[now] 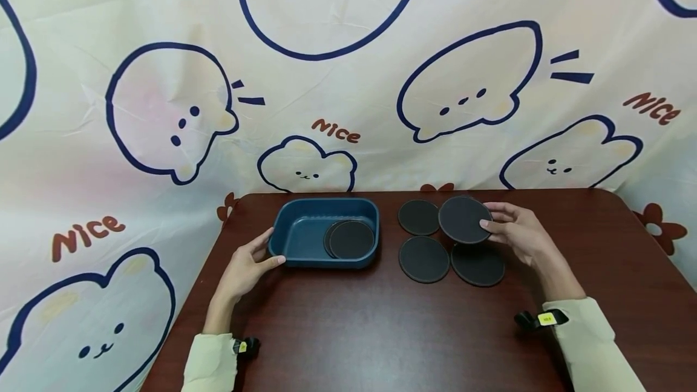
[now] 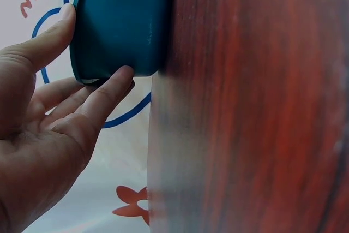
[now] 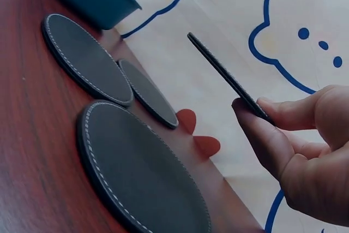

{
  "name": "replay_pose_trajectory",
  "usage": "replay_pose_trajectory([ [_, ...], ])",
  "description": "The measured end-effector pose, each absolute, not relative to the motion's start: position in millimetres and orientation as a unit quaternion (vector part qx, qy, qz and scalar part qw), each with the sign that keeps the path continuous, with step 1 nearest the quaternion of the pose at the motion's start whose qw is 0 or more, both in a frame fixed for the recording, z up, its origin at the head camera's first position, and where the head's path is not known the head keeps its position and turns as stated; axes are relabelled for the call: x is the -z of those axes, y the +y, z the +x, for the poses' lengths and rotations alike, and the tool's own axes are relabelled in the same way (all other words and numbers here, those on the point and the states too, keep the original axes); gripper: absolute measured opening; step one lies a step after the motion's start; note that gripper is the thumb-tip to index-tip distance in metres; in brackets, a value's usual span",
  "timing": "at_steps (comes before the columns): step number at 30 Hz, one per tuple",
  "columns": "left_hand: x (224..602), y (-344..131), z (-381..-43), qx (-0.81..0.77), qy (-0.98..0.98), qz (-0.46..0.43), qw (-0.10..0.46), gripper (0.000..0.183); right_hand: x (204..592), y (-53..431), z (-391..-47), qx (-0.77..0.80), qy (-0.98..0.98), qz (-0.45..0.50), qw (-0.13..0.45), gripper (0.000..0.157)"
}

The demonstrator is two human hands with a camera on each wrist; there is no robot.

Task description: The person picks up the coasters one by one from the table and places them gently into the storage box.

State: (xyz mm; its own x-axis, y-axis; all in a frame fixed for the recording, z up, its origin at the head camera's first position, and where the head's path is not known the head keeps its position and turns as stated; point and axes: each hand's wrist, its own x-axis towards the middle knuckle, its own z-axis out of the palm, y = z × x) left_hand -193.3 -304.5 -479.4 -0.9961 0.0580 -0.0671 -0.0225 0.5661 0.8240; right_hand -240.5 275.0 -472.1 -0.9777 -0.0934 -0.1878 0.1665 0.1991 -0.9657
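Observation:
My right hand (image 1: pixel 514 231) pinches a round black coaster (image 1: pixel 464 220) at its right edge, thumb on top. In the right wrist view this coaster (image 3: pixel 226 75) is seen edge-on, raised above the table. Three stitched coasters lie flat below it: a back left one (image 1: pixel 418 217), a front left one (image 1: pixel 424 259) and a front right one (image 1: pixel 479 266) partly covered by the held coaster. To the left, my left hand (image 1: pixel 245 265) holds the near left corner of a blue rectangular basin (image 1: pixel 327 263), thumb at the rim and fingers along the end wall. Overlapping coasters (image 1: pixel 352 239) lie inside its right half.
Everything rests on a dark reddish-brown table (image 1: pixel 381 331). Behind its far edge hangs a pale cloth (image 1: pixel 381 95) printed with cartoon animals. Black straps with small devices (image 1: pixel 544 319) sit at both sleeve cuffs.

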Motion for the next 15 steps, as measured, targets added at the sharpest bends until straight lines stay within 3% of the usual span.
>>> replay_pose_trajectory([
  [15, 479, -305, -193, -0.463, 0.885, 0.012, 0.045, 0.08, 463, 239, -241, 0.635, 0.764, 0.01, 0.113, 0.065],
])
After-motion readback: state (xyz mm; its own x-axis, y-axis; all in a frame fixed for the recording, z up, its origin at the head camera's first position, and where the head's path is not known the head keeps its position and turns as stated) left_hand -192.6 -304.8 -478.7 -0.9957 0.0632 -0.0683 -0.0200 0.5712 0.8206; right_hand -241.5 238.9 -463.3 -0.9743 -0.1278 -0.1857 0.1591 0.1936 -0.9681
